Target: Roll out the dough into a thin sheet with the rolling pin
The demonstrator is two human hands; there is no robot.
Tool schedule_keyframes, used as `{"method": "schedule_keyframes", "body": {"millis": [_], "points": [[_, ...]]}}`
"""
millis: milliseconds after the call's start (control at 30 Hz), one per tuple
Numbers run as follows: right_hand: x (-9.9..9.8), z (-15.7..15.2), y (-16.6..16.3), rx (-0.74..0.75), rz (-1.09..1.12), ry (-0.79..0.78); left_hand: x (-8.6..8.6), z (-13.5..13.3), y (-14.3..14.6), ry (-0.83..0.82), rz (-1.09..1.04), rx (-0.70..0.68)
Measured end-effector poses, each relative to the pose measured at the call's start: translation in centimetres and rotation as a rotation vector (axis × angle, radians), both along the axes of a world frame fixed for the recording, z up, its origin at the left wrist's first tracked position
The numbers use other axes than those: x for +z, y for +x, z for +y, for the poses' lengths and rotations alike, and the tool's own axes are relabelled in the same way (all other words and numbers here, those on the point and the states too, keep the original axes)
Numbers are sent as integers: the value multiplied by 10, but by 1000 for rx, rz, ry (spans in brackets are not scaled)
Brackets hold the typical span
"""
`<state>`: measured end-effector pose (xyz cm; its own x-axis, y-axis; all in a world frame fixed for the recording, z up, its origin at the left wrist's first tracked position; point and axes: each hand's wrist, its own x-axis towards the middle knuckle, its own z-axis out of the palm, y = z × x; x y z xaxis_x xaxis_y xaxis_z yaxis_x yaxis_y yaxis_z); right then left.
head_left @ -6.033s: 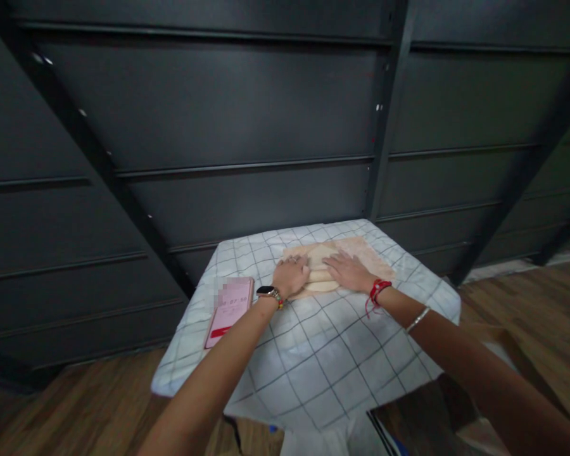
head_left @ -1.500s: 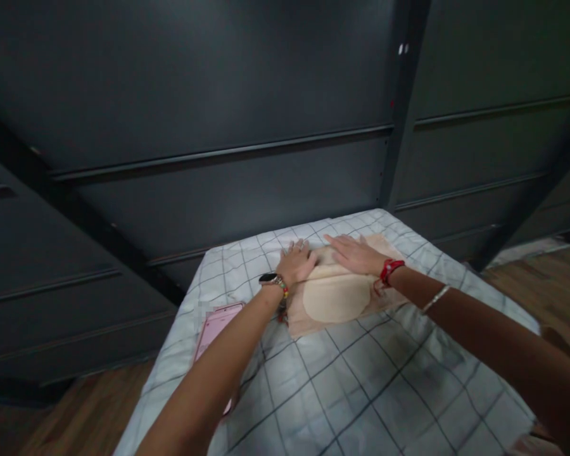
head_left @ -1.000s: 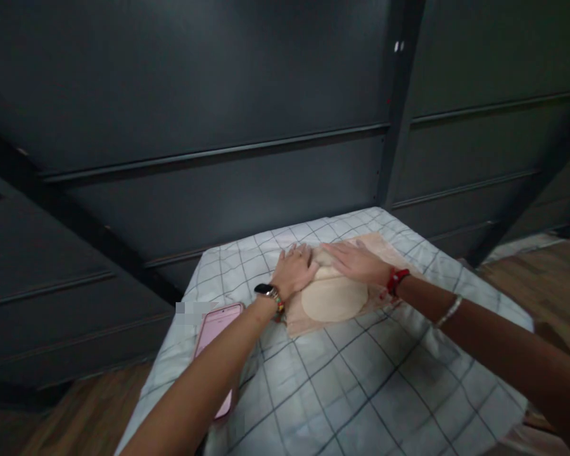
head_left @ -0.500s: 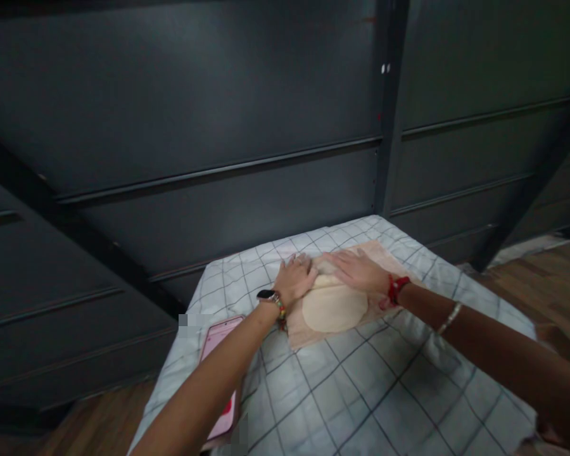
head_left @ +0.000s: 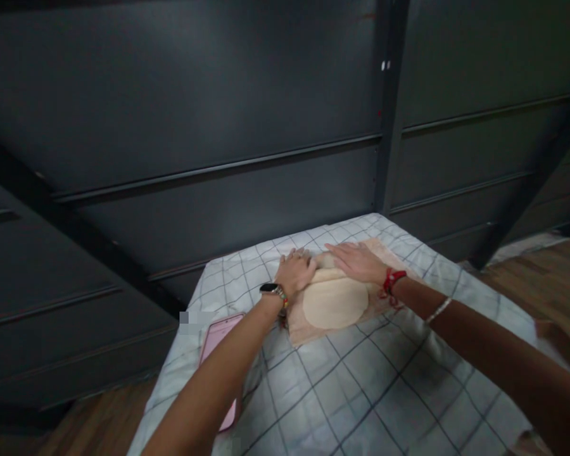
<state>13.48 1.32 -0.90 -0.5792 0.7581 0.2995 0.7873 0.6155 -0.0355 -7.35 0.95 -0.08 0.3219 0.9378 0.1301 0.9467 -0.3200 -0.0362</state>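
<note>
Nearest the wearer, two bare forearms reached in from the lower corners, over a white tablecloth [head_left: 342,392] ruled with dark lines into squares. A phone [head_left: 217,332] with a pink screen lay on the cloth at the left, partly covered by the left forearm. A pale bracelet [head_left: 439,310] circled the right forearm, with a red cord bracelet [head_left: 390,282] at the wrist. The left wrist carried a smartwatch [head_left: 269,287] and, just beside it, a multicoloured beaded bracelet [head_left: 282,294].

Beyond the bare stretch of tablecloth lay a peach-pink mat [head_left: 300,332], and flat on its near part was a cream, rounded sheet [head_left: 336,305]. Along the sheet's far side ran a cream roll [head_left: 330,273], between and partly under the hands. The left hand [head_left: 296,272] was palm down over the roll's left end, its fingers a little apart and bent. The right hand [head_left: 358,261] lay palm down across the right end, fingers stretched out and close together. How hard either hand pressed could not be told.

Past the table's far edge stood a dark panelled wall [head_left: 218,82], with wood-look flooring [head_left: 541,278] at the right.
</note>
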Motion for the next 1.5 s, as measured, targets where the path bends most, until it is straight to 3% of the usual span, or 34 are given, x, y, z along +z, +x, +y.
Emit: {"method": "schedule_keyframes", "body": {"millis": [67, 233, 400, 533, 700, 867, 1000, 1200, 1367, 1500], "points": [[0, 1, -1, -41, 6, -4, 1, 1, 1, -20, -7, 35], [-2, -1, 1, 58, -36, 9, 2, 0, -1, 18, 7, -109], [0, 9, 0, -63, -6, -57, 2, 12, 0, -5, 15, 45], [-4, 7, 3, 64, -19, -22, 1, 8, -1, 36, 35, -119], [-4, 14, 3, -30, -14, -59, 5, 11, 4, 30, 52, 27], [-5, 16, 3, 69, -21, -24, 1, 8, 4, 74, 27, -111], [-4, 24, 1, -44, -18, -65, 3, 12, 5, 28, 70, 17], [-4, 20, 1, 59, -19, -34, 0, 7, 5, 44, 21, -79], [-2, 25, -1, -66, 1, -81, 4, 14, 7, 1, 42, 52], [-5, 22, 0, 75, -6, -39, 6, 10, 6, 16, 49, -72]]}}
